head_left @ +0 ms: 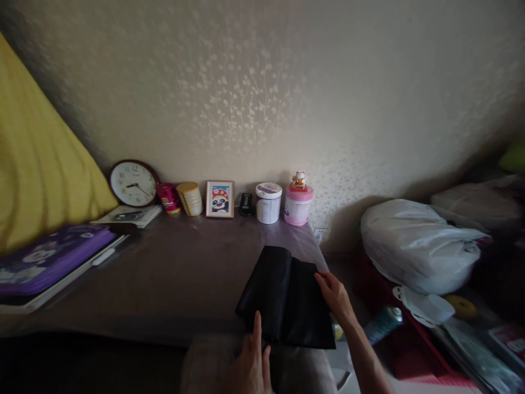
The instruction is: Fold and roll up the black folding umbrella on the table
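Observation:
A black, matt, foldable item (268, 293) is spread like a book over the table's front edge, a crease running down its middle; whether it is a cover, a pouch or folded cloth I cannot tell. My right hand (337, 298) pinches its upper right edge between thumb and fingers. At the lower edge, near the crease, my left hand (253, 361) grips it, the index finger stretched over the black surface and the thumb beside it. Part of the left hand's fingers is hidden.
Along the wall stand a clock (133, 183), a framed panda picture (220, 200), a white tub (268, 205) and a pink tub (297, 210) topped by a cat figurine (299, 179). A purple case (53, 260) lies left. White bag (418, 243) and spray can (385, 323) are right.

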Action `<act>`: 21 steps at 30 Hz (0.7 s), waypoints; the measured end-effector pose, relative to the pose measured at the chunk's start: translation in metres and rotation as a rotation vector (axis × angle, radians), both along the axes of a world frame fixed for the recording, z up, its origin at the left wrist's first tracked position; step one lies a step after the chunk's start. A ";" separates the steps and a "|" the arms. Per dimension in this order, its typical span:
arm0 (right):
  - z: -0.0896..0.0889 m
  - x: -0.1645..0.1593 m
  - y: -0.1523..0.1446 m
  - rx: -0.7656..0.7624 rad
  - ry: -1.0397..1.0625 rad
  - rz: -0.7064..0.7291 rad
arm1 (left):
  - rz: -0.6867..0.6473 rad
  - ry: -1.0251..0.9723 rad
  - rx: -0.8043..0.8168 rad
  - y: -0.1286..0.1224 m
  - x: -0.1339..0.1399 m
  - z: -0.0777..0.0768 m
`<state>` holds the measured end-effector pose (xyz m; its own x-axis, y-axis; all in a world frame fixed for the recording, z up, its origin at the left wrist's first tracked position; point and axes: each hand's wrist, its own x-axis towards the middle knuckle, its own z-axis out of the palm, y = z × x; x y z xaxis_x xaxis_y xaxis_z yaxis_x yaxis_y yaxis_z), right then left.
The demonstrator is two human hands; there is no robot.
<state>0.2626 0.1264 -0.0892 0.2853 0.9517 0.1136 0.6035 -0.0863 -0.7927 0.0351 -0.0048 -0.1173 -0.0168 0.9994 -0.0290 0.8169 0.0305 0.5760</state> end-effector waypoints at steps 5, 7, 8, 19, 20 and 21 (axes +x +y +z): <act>-0.007 -0.001 0.003 0.006 0.010 0.029 | 0.011 0.020 0.026 0.000 0.001 0.001; -0.004 -0.002 0.002 0.006 0.056 0.056 | 0.009 0.022 0.019 0.000 0.000 0.000; -0.002 -0.003 0.002 0.008 0.087 0.065 | 0.002 0.019 0.014 0.000 0.000 0.000; 0.035 -0.024 0.003 -0.006 0.419 0.199 | -0.022 0.119 -0.008 0.000 0.000 0.006; 0.038 -0.027 0.003 -0.008 0.439 0.220 | -0.027 0.139 -0.014 0.000 0.000 0.008; 0.041 -0.030 0.003 -0.010 0.459 0.239 | -0.031 0.157 -0.017 0.000 0.001 0.009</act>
